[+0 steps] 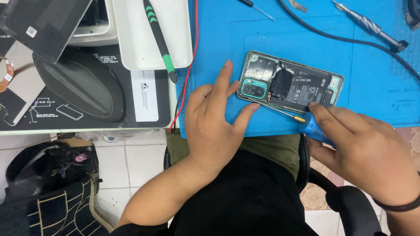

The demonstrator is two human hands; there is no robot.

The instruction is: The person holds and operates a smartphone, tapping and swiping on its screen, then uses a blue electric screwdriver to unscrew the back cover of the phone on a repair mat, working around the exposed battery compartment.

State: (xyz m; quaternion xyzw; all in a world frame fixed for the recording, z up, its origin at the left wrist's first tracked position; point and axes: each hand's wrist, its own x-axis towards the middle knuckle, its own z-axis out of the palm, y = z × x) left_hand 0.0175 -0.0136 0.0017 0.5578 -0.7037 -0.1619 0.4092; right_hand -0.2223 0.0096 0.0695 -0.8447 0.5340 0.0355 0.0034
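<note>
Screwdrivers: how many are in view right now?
3. A blue-handled screwdriver in the right hand, tip at the opened phone; a metal one at the blue mat's top right; a thin one at the top edge. Others may lie out of frame.

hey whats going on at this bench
A person sits at a blue work mat with an opened smartphone lying back-cover-off, its battery and teal camera module exposed. The left hand rests flat on the mat, fingertips against the phone's camera end. The right hand holds a blue-handled precision screwdriver, its thin shaft angled toward the phone's lower edge near the camera. A green-and-black pry tool lies on a white tray.
</note>
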